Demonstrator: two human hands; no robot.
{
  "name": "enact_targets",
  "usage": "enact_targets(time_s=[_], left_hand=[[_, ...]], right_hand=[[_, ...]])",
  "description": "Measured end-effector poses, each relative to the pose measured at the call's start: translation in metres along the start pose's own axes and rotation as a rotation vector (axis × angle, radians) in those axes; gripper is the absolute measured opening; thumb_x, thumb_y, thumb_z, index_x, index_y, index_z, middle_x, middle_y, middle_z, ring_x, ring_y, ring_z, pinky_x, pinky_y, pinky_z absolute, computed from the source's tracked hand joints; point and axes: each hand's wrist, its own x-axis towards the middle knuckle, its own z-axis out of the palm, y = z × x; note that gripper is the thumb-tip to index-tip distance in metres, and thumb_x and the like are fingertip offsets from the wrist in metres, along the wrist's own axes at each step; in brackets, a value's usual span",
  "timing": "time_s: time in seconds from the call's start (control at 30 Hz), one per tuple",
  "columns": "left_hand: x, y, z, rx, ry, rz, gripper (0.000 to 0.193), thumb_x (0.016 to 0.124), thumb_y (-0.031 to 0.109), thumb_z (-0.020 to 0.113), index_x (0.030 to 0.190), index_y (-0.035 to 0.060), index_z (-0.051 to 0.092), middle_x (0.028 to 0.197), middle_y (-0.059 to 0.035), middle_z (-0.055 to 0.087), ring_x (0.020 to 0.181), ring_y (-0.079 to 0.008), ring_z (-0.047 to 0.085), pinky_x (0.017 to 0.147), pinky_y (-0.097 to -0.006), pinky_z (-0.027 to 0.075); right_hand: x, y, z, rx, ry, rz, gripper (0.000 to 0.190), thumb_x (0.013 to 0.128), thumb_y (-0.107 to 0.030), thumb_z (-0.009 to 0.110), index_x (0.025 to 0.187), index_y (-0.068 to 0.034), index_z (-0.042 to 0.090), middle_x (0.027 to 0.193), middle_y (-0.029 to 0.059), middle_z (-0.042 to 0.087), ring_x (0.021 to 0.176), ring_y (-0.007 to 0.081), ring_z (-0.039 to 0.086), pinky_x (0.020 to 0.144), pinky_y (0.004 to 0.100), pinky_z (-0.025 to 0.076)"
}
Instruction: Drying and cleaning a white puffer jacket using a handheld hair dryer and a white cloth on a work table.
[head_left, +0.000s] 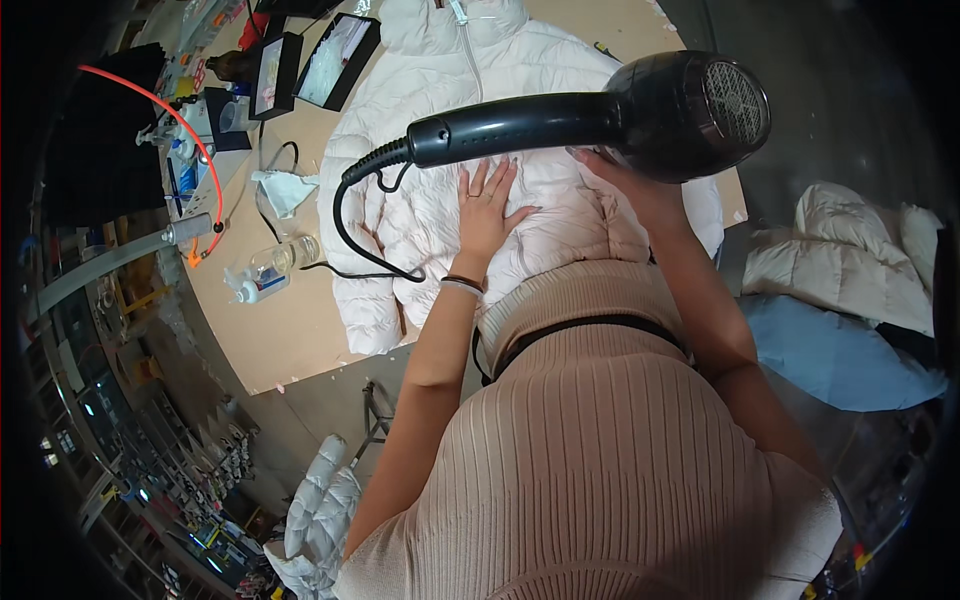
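Note:
A black hair dryer (517, 129) spans the view above a pale pink quilted puffer jacket (420, 97). Its rear grille faces up and right, and its cord drops from the handle onto the jacket. My left hand (486, 202) rests flat on the jacket's front, fingers apart, holding nothing. Under the dryer's barrel is my right hand (634, 184), partly hidden by it. Only some fingertips show at the barrel's lower edge, so whether this hand grips the dryer or touches the jacket is unclear. The jacket's collar and zip point away from me.
On the table (225, 330), left of the jacket, are clear bottles (285, 255), a white cloth (285, 191), black boxes (337, 60) and a red air hose (202, 142). Cream padded garments (817, 262) and a blue sheet (840, 352) lie at right. A white puffer garment (322, 510) is lower left.

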Motion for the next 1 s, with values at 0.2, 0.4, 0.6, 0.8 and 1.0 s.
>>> enact_targets(time_s=[0.2, 0.4, 0.6, 0.8, 1.0], left_hand=[[0.040, 0.010, 0.006, 0.009, -0.018, 0.010, 0.079, 0.084, 0.048, 0.068, 0.144, 0.0038, 0.042, 0.147, -0.0170, 0.045, 0.139, -0.0381, 0.036, 0.116, -0.0528, 0.020], [0.103, 0.032, 0.036, 0.070, -0.022, -0.055, 0.097, 0.084, 0.063, 0.059, 0.150, -0.0013, 0.029, 0.151, -0.0338, 0.027, 0.142, -0.0451, 0.027, 0.118, -0.0505, 0.017], [0.129, 0.029, 0.055, 0.072, -0.101, -0.080, 0.103, 0.082, 0.071, 0.056, 0.152, 0.0022, 0.025, 0.153, -0.0362, 0.021, 0.143, -0.0487, 0.020, 0.119, -0.0504, 0.013], [0.153, 0.022, 0.058, 0.028, -0.133, -0.073, 0.105, 0.079, 0.071, 0.060, 0.155, 0.0081, 0.023, 0.156, -0.0330, 0.014, 0.146, -0.0454, 0.013, 0.121, -0.0483, 0.008], [0.152, 0.004, 0.057, 0.007, -0.132, 0.018, 0.106, 0.079, 0.066, 0.064, 0.152, 0.0011, 0.024, 0.155, -0.0300, 0.022, 0.147, -0.0405, 0.019, 0.120, -0.0467, 0.012]], right_hand=[[0.016, 0.012, -0.002, 0.275, 0.031, -0.060, 0.047, 0.073, -0.009, 0.086, 0.112, 0.000, 0.062, 0.112, 0.0055, 0.066, 0.096, 0.0143, 0.062, 0.090, 0.0273, 0.051], [0.047, 0.001, -0.007, 0.563, 0.103, -0.123, 0.053, 0.071, -0.010, 0.088, 0.115, -0.001, 0.060, 0.115, 0.0053, 0.066, 0.096, 0.0144, 0.063, 0.083, 0.0277, 0.054], [0.074, 0.004, -0.026, 0.210, 0.159, -0.211, 0.036, 0.079, 0.007, 0.075, 0.113, 0.004, 0.063, 0.117, 0.0093, 0.066, 0.110, 0.0166, 0.062, 0.099, 0.0341, 0.051], [0.099, -0.041, -0.015, 0.144, 0.095, -0.114, 0.043, 0.075, 0.005, 0.079, 0.115, 0.002, 0.062, 0.112, 0.0078, 0.066, 0.102, 0.0144, 0.063, 0.092, 0.0309, 0.053], [0.114, -0.030, -0.002, 0.138, 0.038, -0.143, 0.046, 0.073, 0.006, 0.080, 0.115, 0.000, 0.062, 0.104, 0.0052, 0.065, 0.094, 0.0143, 0.064, 0.087, 0.0293, 0.054]])
